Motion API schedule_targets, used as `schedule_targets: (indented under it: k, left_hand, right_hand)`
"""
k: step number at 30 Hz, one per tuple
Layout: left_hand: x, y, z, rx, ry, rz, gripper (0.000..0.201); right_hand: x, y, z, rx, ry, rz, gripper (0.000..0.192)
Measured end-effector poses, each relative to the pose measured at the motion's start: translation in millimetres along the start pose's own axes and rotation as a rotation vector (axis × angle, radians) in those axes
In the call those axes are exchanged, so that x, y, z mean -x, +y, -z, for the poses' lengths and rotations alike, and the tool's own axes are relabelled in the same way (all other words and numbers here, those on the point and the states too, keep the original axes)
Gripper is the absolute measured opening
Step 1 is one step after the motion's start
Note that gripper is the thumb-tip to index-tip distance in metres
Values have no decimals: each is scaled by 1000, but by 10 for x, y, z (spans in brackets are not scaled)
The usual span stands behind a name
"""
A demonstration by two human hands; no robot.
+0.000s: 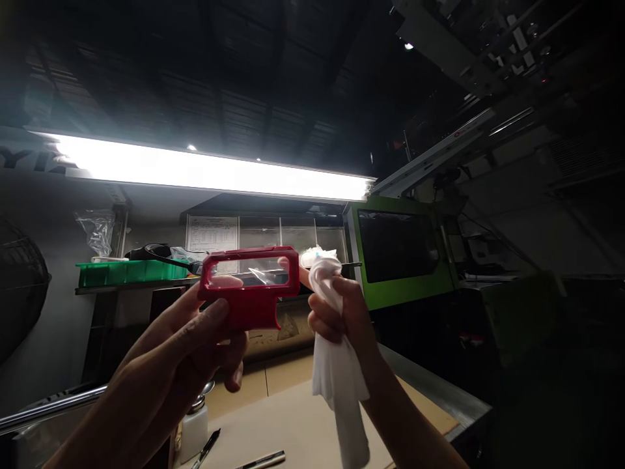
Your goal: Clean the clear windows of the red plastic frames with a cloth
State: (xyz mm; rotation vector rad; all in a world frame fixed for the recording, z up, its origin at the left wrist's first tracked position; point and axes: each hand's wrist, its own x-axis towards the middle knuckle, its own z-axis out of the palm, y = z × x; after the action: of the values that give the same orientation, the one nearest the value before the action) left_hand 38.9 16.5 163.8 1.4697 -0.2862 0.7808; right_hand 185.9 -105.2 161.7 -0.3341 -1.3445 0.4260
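Observation:
Pinched in my left hand (pixel 209 339) is a red plastic frame part (pixel 249 309) with a clear rectangular window, raised to about eye level below the lamp. The left thumb presses its lower left corner, and fingers show through the window. My right hand (pixel 339 309) is closed round a white cloth (pixel 342 384), whose loose end hangs down over the work surface. One right finger reaches behind the right end of the red part; whether it touches is hidden.
A lit tube lamp (pixel 219 170) crosses above. Behind are a green tray (pixel 131 273) on a shelf and a green machine (pixel 359 254) at right. On the table board (pixel 293 417) lie a black pen (pixel 208 448) and a marker (pixel 263 460), beside a white dispenser bottle (pixel 194 430).

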Motion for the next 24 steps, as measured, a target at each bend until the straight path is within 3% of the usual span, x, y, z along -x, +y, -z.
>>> schedule_targets:
  k: [8,15,18,24]
  left_hand:
    - [50,50,-155,29,29,31,39]
    - [17,6,-71,-35,-104,13,34]
    - [8,2,-71,-42,-105,10,40]
    - [18,-10,-46,-79,-130,3,27]
  right_hand:
    - [10,242,121,-289,-155,-126,17]
    - [45,248,34,-354,-345,-98,20]
    - [49,215,11,-345,-325,-63,16]
    - [77,156,-4,-291,-287,-17,18]
